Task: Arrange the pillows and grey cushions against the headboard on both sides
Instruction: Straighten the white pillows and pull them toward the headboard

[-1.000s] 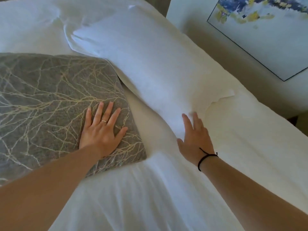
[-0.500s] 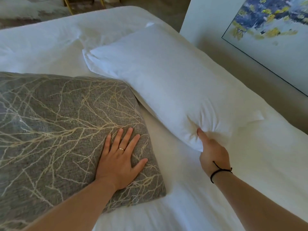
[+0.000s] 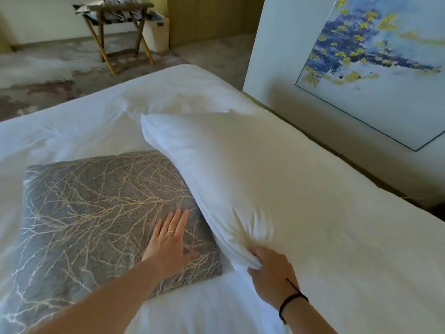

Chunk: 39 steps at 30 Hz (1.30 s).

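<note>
The right hand (image 3: 272,273) now bunches the near corner of the white pillow (image 3: 252,179) in a tight grip; a second ago its fingers only lay flat against that end. The pillow has come up off the bed (image 3: 72,136) at that corner, and its long edge now overlaps the grey cushion (image 3: 96,208). The left hand (image 3: 168,242) stays flat, fingers straight, pressing the cushion's near right corner and holding nothing. The pillow lies along the bed's right edge, near the headboard (image 3: 301,102) under the painting (image 3: 385,68). The lift suggests it is about to be stood against the headboard; the cushion probably follows.
</note>
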Available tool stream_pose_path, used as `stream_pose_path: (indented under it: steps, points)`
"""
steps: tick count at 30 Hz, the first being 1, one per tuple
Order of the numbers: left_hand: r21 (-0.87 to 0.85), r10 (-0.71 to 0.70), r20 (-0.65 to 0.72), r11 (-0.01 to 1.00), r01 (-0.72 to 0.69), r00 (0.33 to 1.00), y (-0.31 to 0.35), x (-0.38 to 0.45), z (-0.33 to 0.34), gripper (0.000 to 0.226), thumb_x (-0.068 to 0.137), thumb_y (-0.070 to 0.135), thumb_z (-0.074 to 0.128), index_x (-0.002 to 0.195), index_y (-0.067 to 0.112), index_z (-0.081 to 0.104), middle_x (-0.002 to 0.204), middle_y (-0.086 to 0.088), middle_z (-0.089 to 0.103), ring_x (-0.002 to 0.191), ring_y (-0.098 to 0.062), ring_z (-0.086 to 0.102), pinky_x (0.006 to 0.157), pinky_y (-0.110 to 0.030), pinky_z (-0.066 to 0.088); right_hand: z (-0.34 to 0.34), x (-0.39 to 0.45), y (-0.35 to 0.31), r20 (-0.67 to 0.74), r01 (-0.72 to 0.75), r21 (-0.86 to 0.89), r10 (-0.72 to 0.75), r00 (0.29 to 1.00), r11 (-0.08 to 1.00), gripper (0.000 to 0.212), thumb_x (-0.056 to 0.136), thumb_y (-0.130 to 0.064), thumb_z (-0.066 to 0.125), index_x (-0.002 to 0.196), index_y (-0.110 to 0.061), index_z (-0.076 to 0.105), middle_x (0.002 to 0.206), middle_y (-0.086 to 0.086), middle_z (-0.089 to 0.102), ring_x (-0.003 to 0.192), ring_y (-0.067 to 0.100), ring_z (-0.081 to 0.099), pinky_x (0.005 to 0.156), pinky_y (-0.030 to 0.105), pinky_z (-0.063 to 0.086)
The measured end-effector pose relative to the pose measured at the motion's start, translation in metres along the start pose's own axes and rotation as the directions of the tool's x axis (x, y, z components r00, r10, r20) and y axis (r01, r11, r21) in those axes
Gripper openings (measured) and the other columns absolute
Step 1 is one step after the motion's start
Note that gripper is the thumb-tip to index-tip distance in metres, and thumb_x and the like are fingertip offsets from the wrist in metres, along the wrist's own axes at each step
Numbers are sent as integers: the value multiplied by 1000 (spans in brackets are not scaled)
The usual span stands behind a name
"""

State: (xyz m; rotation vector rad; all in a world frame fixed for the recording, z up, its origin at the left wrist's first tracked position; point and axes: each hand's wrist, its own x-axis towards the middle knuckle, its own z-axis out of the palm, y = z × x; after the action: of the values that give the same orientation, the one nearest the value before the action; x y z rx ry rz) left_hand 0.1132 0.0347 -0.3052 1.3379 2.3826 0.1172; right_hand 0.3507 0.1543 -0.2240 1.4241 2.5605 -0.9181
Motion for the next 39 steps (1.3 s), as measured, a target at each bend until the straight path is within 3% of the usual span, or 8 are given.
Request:
stream_pose_path:
  steps: [3,7,17,24,28,33,35,39]
  points:
    - [-99,128,-45,986,-132,991,38,-55,-24,113,88,37,61,143,39,-37,156,6,-37,151,-19,-13,120,-34,2,-25,-62,12,81,-63,41,60,995,997,27,83,-27,62,106,-41,61,83,-20,59,82,7,57,72,21,46]
    - [164,432,-167,899,-407,886,101,-110,-73,106,90,46,61,151,35,-24,162,-3,-24,151,-26,-10,121,-39,3,-75,-155,34,111,-119,124,106,988,985,15,81,-26,66,78,-40,59,74,-14,61,67,5,56,58,20,40]
    - [531,670,329,451,-717,665,255,-244,-93,115,73,73,63,157,24,3,161,-12,23,148,-32,19,120,-51,12,-134,-423,128,104,-240,156,225,969,958,33,70,-26,73,61,-25,41,60,-10,45,56,3,41,56,22,31]
    - [560,714,467,218,-799,522,350,-335,-54,23,95,18,46,115,15,54,109,-5,64,98,-27,62,77,-38,46,-174,-521,174,-105,-284,27,285,953,959,12,78,-21,67,74,-25,56,72,-5,61,73,21,58,62,29,40]
    - [486,753,382,329,-809,536,401,-346,-69,26,95,33,43,110,22,62,105,-1,69,98,-26,66,78,-35,48,-223,-545,203,-441,-382,-33,330,835,923,23,84,-23,63,102,-34,71,101,-7,73,97,22,64,77,30,47]
    - [201,809,153,537,-819,568,494,-360,-137,39,94,46,51,83,13,69,86,-5,70,82,-28,67,64,-27,41,-290,-560,214,-875,-348,170,303,377,922,56,88,-24,68,139,-25,48,148,5,47,138,29,38,110,39,31]
    - [36,770,98,630,-776,630,536,-365,-168,47,92,50,55,67,12,66,70,-2,65,65,-24,64,55,-26,43,-306,-566,209,-822,-284,331,423,382,900,77,88,-38,68,151,-28,25,161,5,21,147,23,18,115,38,21]
    - [-320,682,23,697,-641,731,610,-368,-195,35,83,32,68,58,10,58,62,-6,58,64,-27,58,55,-28,40,-284,-591,191,-456,71,827,593,663,557,76,86,-58,61,149,-41,24,160,-3,24,143,16,27,107,35,32]
